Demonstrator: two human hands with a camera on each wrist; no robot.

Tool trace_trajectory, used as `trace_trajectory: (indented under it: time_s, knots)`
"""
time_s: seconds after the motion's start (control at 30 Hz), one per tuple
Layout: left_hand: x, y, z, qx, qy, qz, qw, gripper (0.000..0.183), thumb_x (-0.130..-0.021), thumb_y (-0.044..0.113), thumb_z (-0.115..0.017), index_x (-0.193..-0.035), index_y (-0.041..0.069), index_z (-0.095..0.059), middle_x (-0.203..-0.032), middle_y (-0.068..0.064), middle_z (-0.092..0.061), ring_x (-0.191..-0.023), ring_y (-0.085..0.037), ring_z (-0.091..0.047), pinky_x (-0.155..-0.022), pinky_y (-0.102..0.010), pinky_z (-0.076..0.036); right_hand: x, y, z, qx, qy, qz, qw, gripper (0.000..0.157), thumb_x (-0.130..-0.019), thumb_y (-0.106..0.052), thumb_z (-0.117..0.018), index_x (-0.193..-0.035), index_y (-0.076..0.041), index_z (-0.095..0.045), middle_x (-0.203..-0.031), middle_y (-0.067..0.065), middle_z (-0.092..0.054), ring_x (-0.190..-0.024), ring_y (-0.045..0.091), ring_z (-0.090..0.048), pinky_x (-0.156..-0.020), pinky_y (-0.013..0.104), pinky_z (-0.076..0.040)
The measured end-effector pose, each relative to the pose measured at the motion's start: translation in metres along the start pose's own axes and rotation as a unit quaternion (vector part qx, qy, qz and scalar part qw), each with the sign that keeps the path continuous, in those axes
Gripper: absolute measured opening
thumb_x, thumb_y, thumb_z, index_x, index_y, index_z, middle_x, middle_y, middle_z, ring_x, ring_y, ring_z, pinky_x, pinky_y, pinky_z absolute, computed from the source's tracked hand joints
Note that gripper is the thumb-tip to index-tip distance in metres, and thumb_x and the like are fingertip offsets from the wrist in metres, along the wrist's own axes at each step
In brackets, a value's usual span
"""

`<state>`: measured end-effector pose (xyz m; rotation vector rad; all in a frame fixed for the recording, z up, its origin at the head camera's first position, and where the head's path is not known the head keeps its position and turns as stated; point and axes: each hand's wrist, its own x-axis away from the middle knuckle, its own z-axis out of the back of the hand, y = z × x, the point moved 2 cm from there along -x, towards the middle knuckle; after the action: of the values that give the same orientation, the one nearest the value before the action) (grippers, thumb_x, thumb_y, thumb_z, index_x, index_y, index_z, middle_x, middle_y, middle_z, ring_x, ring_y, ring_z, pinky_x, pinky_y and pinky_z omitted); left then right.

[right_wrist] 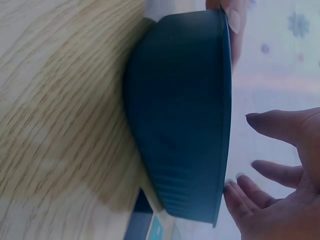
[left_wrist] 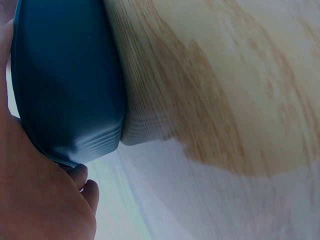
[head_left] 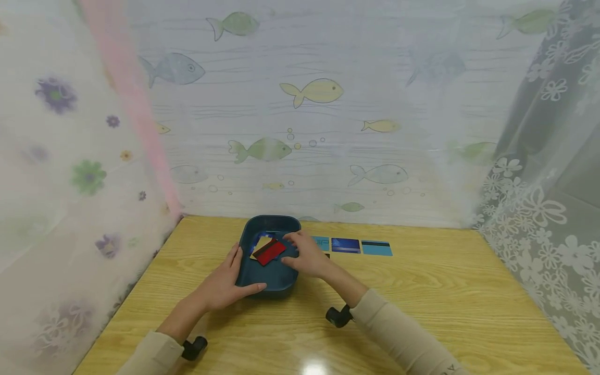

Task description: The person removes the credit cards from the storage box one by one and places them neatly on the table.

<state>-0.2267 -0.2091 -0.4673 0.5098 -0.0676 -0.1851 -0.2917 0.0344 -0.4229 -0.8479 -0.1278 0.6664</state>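
Note:
A dark blue-green plastic basin [head_left: 274, 278] stands on the wooden table. Inside it, a red card with a dark stripe [head_left: 270, 253] overlaps a pale yellow card [head_left: 260, 245] and a blue card, mostly covered. My left hand [head_left: 220, 286] holds the basin's near left corner, thumb along the front rim and fingers against the left side. Over the right rim reaches my right hand [head_left: 307, 255], its fingers spread and slightly bent, with nothing between them. In the right wrist view, the fingertips [right_wrist: 235, 192] of that hand hover by the rim.
Right of the basin lies a row of cards: a light blue card [head_left: 322, 242], partly behind my right hand, a dark blue card [head_left: 346, 246] and a light blue card with a black stripe [head_left: 377, 248]. A dark card edge [head_left: 327, 256] shows by my right wrist. Fish-print curtain [head_left: 309, 172] hangs behind.

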Motion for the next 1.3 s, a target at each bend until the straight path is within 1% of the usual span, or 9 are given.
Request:
trace_trajectory:
  time_s: [0.17, 0.27, 0.43, 0.57, 0.73, 0.8, 1.0, 1.1, 1.3]
  knots:
    - [0.0, 0.001, 0.0, -0.001, -0.001, -0.001, 1.0, 0.127, -0.084, 0.082, -0.058, -0.163, -0.001, -0.004, -0.171, -0.018, 0.004, -0.151, -0.047, -0.024, -0.114, -0.065, -0.032, -0.006, -0.001, -0.008, 0.009, -0.007, -0.001, 1.0, 0.052, -0.095, -0.013, -0.072, -0.141, 0.002, -0.054, -0.138, 0.023, -0.046, -0.127, 0.044, -0.054, -0.101, 0.052, -0.05]
    - [0.001, 0.001, 0.001, -0.001, 0.001, -0.003, 1.0, 0.126, -0.085, 0.081, -0.059, -0.163, -0.001, -0.005, -0.171, -0.019, 0.003, -0.151, -0.048, -0.023, -0.113, -0.066, -0.032, -0.009, -0.004, -0.012, 0.021, -0.009, -0.001, 1.0, 0.052, -0.095, -0.014, -0.072, -0.141, 0.003, -0.054, -0.136, 0.022, -0.048, -0.124, 0.042, -0.055, -0.099, 0.051, -0.051]
    - [0.001, 0.001, 0.0, 0.0, 0.007, -0.008, 0.9999, 0.125, -0.085, 0.08, -0.059, -0.163, -0.002, -0.004, -0.171, -0.02, 0.002, -0.15, -0.049, -0.025, -0.112, -0.067, -0.033, -0.016, -0.01, -0.021, 0.022, -0.01, -0.004, 1.0, 0.054, -0.096, -0.015, -0.072, -0.143, 0.003, -0.054, -0.133, 0.024, -0.051, -0.119, 0.04, -0.056, -0.097, 0.05, -0.05]
    - [0.001, 0.0, 0.0, -0.001, 0.013, -0.014, 0.9998, 0.126, -0.085, 0.08, -0.059, -0.163, -0.002, -0.004, -0.17, -0.022, 0.001, -0.148, -0.051, -0.028, -0.109, -0.068, -0.036, -0.024, -0.01, -0.03, 0.015, -0.001, -0.013, 1.0, 0.057, -0.095, -0.016, -0.073, -0.145, 0.003, -0.051, -0.136, 0.026, -0.05, -0.117, 0.04, -0.058, -0.095, 0.046, -0.053]
    - [0.001, 0.001, 0.0, 0.001, 0.014, -0.016, 0.9998, 0.125, -0.086, 0.078, -0.06, -0.163, -0.003, -0.005, -0.17, -0.022, 0.0, -0.148, -0.05, -0.028, -0.11, -0.067, -0.036, -0.031, -0.009, -0.04, 0.002, 0.008, -0.032, 0.999, 0.065, -0.095, -0.015, -0.074, -0.149, 0.004, -0.045, -0.14, 0.028, -0.047, -0.115, 0.039, -0.059, -0.089, 0.042, -0.056]
    - [0.002, 0.002, 0.001, 0.002, 0.011, -0.011, 0.9999, 0.124, -0.086, 0.078, -0.06, -0.163, -0.002, -0.005, -0.171, -0.02, 0.001, -0.149, -0.049, -0.029, -0.111, -0.066, -0.036, -0.033, -0.009, -0.043, -0.004, 0.015, -0.041, 0.999, 0.066, -0.094, -0.014, -0.074, -0.15, 0.005, -0.043, -0.141, 0.028, -0.045, -0.114, 0.039, -0.059, -0.088, 0.042, -0.056]
    - [0.001, 0.001, 0.001, 0.003, 0.008, -0.008, 0.9999, 0.124, -0.086, 0.079, -0.06, -0.163, -0.002, -0.006, -0.171, -0.02, 0.002, -0.148, -0.05, -0.03, -0.11, -0.066, -0.036, -0.041, -0.007, -0.05, -0.003, 0.056, -0.059, 0.997, 0.067, -0.092, -0.013, -0.076, -0.148, 0.006, -0.045, -0.143, 0.027, -0.044, -0.11, 0.033, -0.059, -0.087, 0.041, -0.057]
    - [0.001, 0.0, 0.001, -0.001, 0.009, -0.011, 0.9999, 0.125, -0.085, 0.08, -0.059, -0.163, -0.003, -0.006, -0.171, -0.021, 0.002, -0.148, -0.05, -0.029, -0.11, -0.066, -0.036, -0.045, -0.006, -0.055, -0.001, 0.074, -0.066, 0.995, 0.066, -0.092, -0.013, -0.077, -0.148, 0.005, -0.045, -0.145, 0.027, -0.042, -0.114, 0.034, -0.056, -0.087, 0.041, -0.056]
    - [0.0, 0.0, 0.0, 0.001, 0.006, -0.016, 0.9999, 0.125, -0.086, 0.078, -0.06, -0.162, -0.005, -0.006, -0.17, -0.022, 0.001, -0.147, -0.051, -0.029, -0.109, -0.068, -0.036, -0.051, -0.004, -0.064, 0.008, 0.084, -0.101, 0.991, 0.068, -0.094, -0.016, -0.076, -0.15, 0.004, -0.044, -0.151, 0.025, -0.038, -0.128, 0.039, -0.048, -0.094, 0.043, -0.055]
